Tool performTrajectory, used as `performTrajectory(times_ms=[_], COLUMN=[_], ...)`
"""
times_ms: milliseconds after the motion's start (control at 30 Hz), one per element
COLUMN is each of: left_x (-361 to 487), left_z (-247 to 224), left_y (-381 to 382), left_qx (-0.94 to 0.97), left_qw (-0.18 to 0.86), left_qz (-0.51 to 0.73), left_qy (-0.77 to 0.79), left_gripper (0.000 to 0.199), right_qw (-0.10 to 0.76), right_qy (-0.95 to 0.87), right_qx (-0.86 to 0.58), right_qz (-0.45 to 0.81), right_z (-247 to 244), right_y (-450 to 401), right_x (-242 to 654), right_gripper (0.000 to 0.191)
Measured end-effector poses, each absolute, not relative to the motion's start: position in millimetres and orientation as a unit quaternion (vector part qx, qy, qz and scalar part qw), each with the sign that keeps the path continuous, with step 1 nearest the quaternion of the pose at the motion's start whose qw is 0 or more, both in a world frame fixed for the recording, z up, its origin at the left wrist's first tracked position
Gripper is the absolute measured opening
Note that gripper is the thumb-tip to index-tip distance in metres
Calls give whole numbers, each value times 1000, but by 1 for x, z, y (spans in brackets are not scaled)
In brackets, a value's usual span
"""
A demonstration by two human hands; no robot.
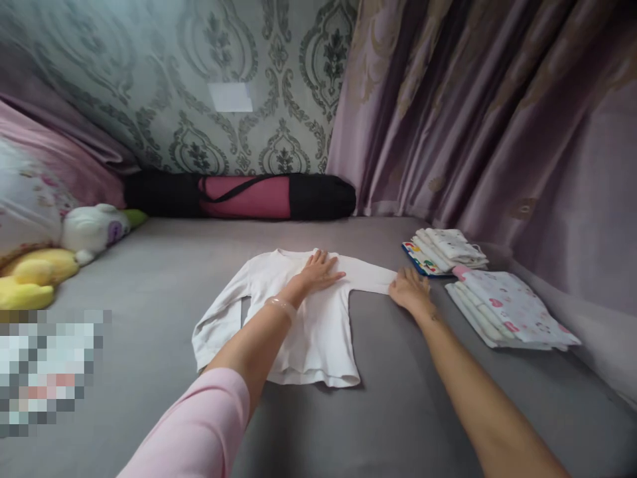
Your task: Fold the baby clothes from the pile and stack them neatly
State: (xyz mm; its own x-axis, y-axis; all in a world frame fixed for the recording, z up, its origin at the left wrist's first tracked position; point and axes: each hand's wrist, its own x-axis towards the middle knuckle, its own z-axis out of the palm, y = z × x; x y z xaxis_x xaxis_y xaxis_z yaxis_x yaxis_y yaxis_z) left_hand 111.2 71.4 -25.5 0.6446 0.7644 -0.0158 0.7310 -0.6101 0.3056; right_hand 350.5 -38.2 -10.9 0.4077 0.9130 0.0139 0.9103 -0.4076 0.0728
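Note:
A white long-sleeved shirt [313, 332] lies spread on the grey bed sheet, its neckline toward the wall. My left hand [321, 271] rests flat on its upper chest near the collar, fingers spread. At the far end of the right-side sleeve, which is stretched out straight, my right hand [411, 290] is closed on the cuff with curled fingers. The other sleeve bends down toward the lower left, and my left forearm covers part of the shirt's body.
Folded patterned cloths [517, 305] and a smaller folded stack [448, 249] lie at the right by the curtain [398, 99]. A black and pink long bag [243, 196] lies along the wall. Plush toys [92, 229] sit at the left, above a blurred-out item [47, 372].

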Motion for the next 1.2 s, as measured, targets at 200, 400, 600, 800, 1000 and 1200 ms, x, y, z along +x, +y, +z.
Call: performTrajectory(times_ms=[200, 400, 600, 800, 1000, 1200], left_x=[80, 16, -10, -15, -88, -151], left_z=[-15, -18, -36, -20, 4, -4], left_y=[66, 65, 77, 84, 87, 58], left_qx=[889, 843, 795, 806, 687, 608], left_qw=[66, -5, 35, 121, 179, 223], left_qz=[59, 67, 33, 79, 212, 190], left_qy=[449, 534, 604, 574, 671, 738], left_gripper=[49, 44, 66, 55, 40, 24], right_qw=[-53, -52, -43, -31, 10, -35], right_qy=[744, 765, 743, 748, 745, 784], right_qx=[666, 636, 665, 661, 663, 618], right_qz=[-26, -88, -57, -38, -76, -50], right_z=[-2, -12, -28, -35, -23, -10], right_y=[2, 42, 57, 59, 66, 65], right_x=[249, 190, 192, 194, 195, 145], right_gripper=[59, 68, 68, 67, 64, 57])
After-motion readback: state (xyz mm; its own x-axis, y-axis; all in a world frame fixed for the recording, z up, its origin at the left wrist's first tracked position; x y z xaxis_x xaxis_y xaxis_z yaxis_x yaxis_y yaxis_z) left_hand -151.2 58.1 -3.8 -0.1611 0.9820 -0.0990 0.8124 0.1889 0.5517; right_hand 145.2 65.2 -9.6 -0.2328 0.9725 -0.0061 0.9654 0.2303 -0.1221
